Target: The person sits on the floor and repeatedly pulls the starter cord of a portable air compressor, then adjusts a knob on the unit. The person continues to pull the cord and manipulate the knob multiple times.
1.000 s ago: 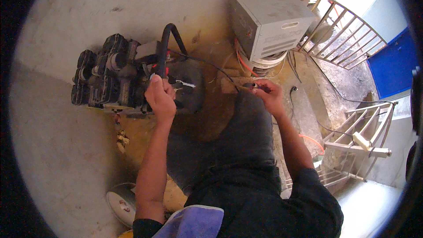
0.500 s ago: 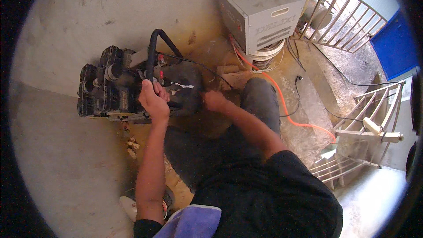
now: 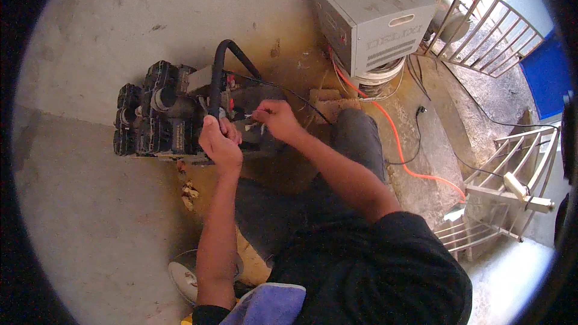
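A dark air compressor with several black ribbed heads stands by the wall on the left. Its black tubular handle arches over the near end. My left hand has its fingers curled round the lower end of this handle. My right hand is over the compressor's dark tank, thumb and fingertips pinched together on a thin white strip. Small red parts show between the handle and my right hand. A black cable runs from there toward some bricks.
A grey metal box rests on a white bucket at the far right of the compressor. An orange hose and black cables cross the floor. Metal railings stand to the right. A purple cloth hangs near my left arm.
My right hand has moved left and up from the tank's near end to the white strip. My left hand stays at the handle. The whole view has shifted slightly.
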A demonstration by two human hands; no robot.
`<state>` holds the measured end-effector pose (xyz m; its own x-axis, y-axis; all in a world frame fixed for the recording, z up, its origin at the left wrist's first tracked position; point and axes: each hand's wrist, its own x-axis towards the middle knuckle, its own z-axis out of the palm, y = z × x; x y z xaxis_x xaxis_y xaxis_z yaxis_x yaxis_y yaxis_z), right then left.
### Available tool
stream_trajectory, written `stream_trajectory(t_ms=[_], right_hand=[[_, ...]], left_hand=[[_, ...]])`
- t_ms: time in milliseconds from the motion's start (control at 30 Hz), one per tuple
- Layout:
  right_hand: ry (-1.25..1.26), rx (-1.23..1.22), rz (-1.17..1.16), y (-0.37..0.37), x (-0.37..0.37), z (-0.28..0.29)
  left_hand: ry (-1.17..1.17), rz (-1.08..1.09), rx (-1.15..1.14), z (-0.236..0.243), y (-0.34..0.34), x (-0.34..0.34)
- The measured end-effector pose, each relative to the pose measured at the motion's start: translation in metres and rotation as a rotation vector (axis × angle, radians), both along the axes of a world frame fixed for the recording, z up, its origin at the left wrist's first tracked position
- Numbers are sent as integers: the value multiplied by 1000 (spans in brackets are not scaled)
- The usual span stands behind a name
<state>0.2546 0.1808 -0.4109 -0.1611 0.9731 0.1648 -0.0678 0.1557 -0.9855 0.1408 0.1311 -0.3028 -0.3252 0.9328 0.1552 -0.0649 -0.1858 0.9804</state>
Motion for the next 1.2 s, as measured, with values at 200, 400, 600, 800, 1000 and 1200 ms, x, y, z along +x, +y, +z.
stream_trajectory(t_ms=[200,400,600,800,1000,1200], right_hand=[[61,-12,-152,0,-5,-13],[156,-23,-316,6,26,-15],[-372,-126,-514,-33,224,-20],[-1593,-138,-316,-71,247,-38],[-1264,26,-173,-7,128,2],[-1272,357,-134,42,63,29]], left_hand=[[50,38,-12,-2,1,2],[49,-18,-25,-6,3,0],[34,-8,7,-2,-3,4],[-1,-2,-4,-6,2,0],[36,23,14,0,2,5],[46,-36,19,0,1,1]])
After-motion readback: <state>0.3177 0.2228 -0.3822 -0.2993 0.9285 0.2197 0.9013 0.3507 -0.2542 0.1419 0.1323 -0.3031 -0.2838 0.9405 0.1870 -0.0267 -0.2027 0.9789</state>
